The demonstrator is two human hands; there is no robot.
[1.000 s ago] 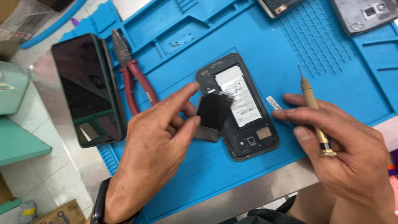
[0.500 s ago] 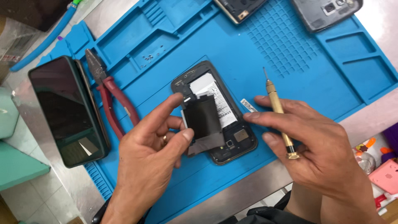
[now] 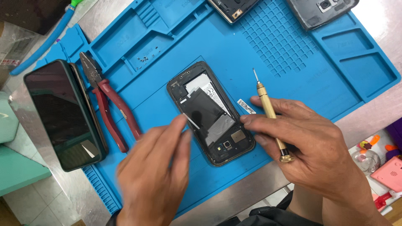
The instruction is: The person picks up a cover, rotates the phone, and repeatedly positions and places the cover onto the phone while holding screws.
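An opened black phone (image 3: 177, 85) lies face down on the blue repair mat (image 3: 293, 62), its insides showing. A black sheet (image 3: 205, 113) rests across its middle. My left hand (image 3: 155, 175) is blurred just left of the phone, with its fingers extended beside a thin white sliver (image 3: 191, 121) at the sheet's edge and nothing clearly in its grip. My right hand (image 3: 318, 146) holds a brass screwdriver (image 3: 268, 109) tip-up, and its fingertips touch the phone's right edge.
Red-handled pliers (image 3: 113, 113) and a dark-screened phone (image 3: 58, 113) lie at the mat's left. Tiny screws (image 3: 144, 58) sit in a mat tray. Two more phone bodies (image 3: 232, 8) (image 3: 322, 10) rest at the top. A small white label (image 3: 247, 106) lies by the phone.
The black sheet, held up in my left hand before, now lies on the phone. My left hand has let it go and is pulling back toward me. The right hand stays put.
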